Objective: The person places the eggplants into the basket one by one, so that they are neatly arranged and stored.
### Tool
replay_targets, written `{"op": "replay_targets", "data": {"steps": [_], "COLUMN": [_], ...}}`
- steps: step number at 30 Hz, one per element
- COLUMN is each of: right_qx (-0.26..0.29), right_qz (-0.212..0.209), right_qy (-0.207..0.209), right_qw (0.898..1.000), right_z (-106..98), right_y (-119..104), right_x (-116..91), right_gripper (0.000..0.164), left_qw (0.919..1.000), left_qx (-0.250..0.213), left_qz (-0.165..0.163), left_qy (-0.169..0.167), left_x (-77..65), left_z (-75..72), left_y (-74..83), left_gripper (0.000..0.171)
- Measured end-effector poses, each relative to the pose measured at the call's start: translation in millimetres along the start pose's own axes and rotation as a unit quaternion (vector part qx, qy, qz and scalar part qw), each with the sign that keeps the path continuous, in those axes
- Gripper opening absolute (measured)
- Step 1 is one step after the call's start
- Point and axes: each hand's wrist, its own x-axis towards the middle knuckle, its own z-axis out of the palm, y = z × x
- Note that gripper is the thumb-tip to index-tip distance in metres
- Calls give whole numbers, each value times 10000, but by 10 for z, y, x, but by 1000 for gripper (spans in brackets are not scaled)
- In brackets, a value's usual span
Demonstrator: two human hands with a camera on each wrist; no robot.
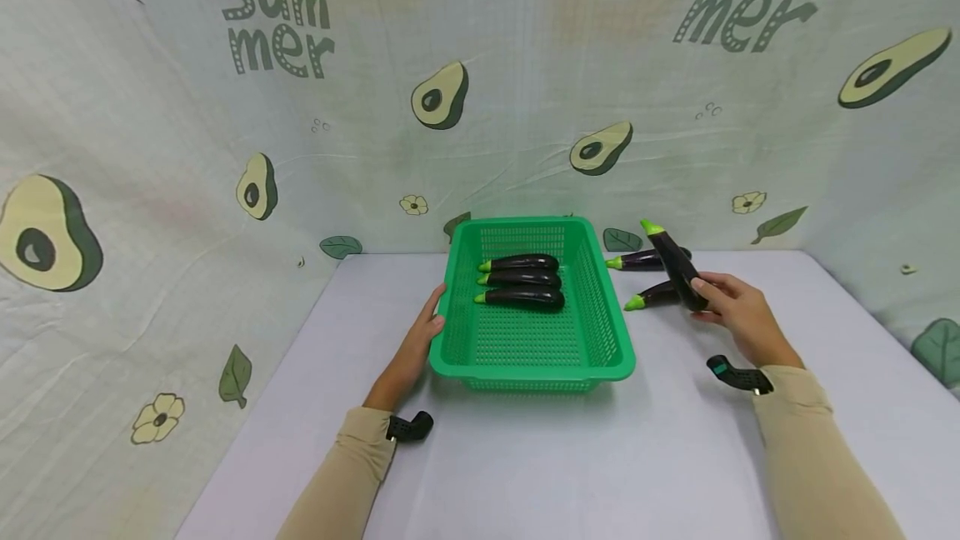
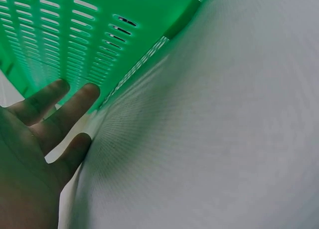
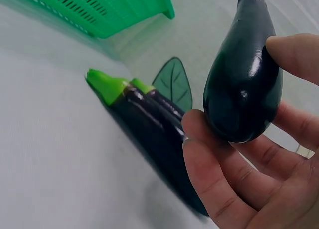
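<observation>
My right hand [image 1: 742,317] grips a dark purple eggplant [image 1: 677,267] by its thick end, its green stem pointing up and to the left. In the right wrist view, thumb and fingers wrap the rounded end of this eggplant [image 3: 244,74]. Behind it lie two more eggplants, one farther back [image 1: 637,261] and one nearer [image 1: 654,296], both partly covered in the head view. A green plastic basket [image 1: 525,372] holds three eggplants [image 1: 521,298] side by side. My left hand [image 1: 415,348] rests against the basket's left side, fingers extended along its slotted wall [image 2: 75,44].
Under everything is a white-covered table [image 1: 570,457]. A pale cloth [image 1: 510,40] printed with avocados, leaves and lettering hangs behind and at the sides. Each wrist wears a black camera band [image 1: 738,375].
</observation>
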Motion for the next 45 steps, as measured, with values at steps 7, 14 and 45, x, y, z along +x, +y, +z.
{"op": "replay_targets", "data": {"steps": [7, 14, 45], "right_qx": [-35, 173, 521], "right_qz": [120, -42, -377], "right_qy": [-197, -309, -668], "right_qw": [9997, 9994, 9957], "right_z": [82, 157, 473], "right_y": [-88, -142, -426], "right_x": [10, 27, 38], "right_gripper": [77, 72, 63], "left_qw": [10000, 9999, 9998], "left_qx": [-79, -102, -179], "left_qz": [15, -5, -105], "left_qy": [-15, 25, -33], "left_x": [-10, -19, 23], "left_z": [-10, -12, -13], "left_y": [-30, -21, -16], "left_gripper": [62, 61, 62]}}
